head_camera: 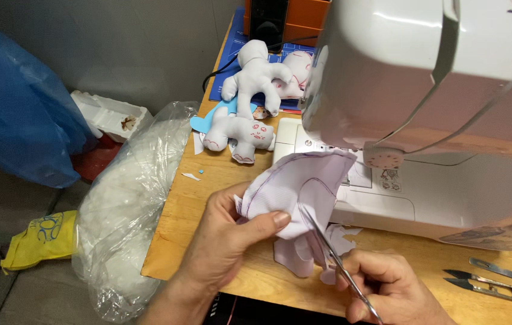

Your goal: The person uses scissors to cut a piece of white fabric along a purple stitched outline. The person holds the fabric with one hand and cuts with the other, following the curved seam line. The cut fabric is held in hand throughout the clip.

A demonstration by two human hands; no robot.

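Head view, looking down at a wooden worktable [208, 198] with a white sewing machine [424, 120] filling its right half.

Near the front edge of the table, the left hand [226, 241] pinches a piece of pale lilac fabric [292, 186] between thumb and fingers, lifting it just in front of the machine's base. A stitched seam line curves along the cloth's upper edge, and the lower part hangs down toward the tabletop.

The right hand [388, 289], at the front edge, is closed around a pair of scissors [328, 247]. The blades point up into the fabric and stand slightly parted just beside the left thumb. Small offcuts [343, 235] lie on the table under the cloth.

To do this trimming well, it seems best to keep the cloth taut in the left hand, cut just outside the seam line without nicking the stitches, and turn the fabric rather than the scissors on curves, keeping the thumb clear of the blades.

At the back edge lie finished stuffed white dolls [250, 84]. Thread snips [484, 283] rest near the front right corner. A clear plastic bag of stuffing [129, 198] leans against the table's left edge.
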